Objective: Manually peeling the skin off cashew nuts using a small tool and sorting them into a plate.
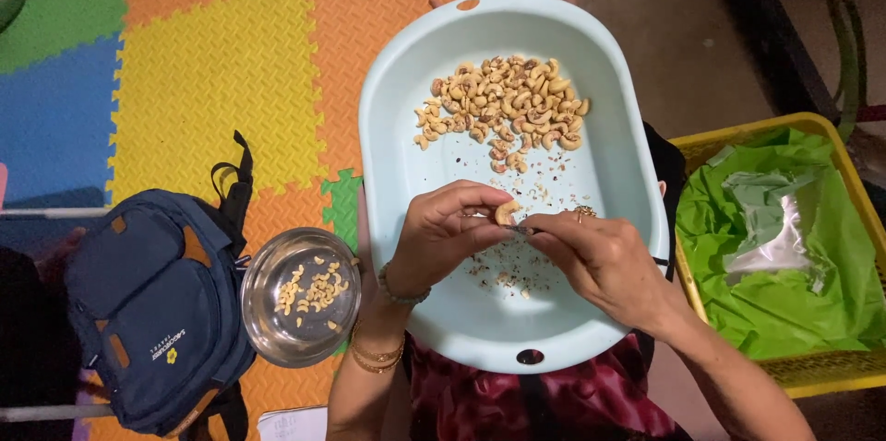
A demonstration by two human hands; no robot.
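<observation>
Multicoloured interlocking foam floor mat [221, 63]. Pale blue oval plastic basin [406, 118] on lap, with heap of cashew nuts [503, 109] at far end. Navy fabric backpack [152, 303] at left. Round steel bowl [268, 312] holding peeled kernels. Left hand [443, 233], fingers pinched on single cashew nut [506, 212], above basin's near half. Right hand [600, 256], fingers closed on small dark blade [519, 230] touching nut.

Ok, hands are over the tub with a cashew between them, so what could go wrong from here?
The small blade at the right hand points toward the left hand pinching the cashew; a slip could nick a fingertip. Skin flakes may land among the cashew pile in the tub. The steel bowl sits beside the left forearm and could be knocked.
</observation>
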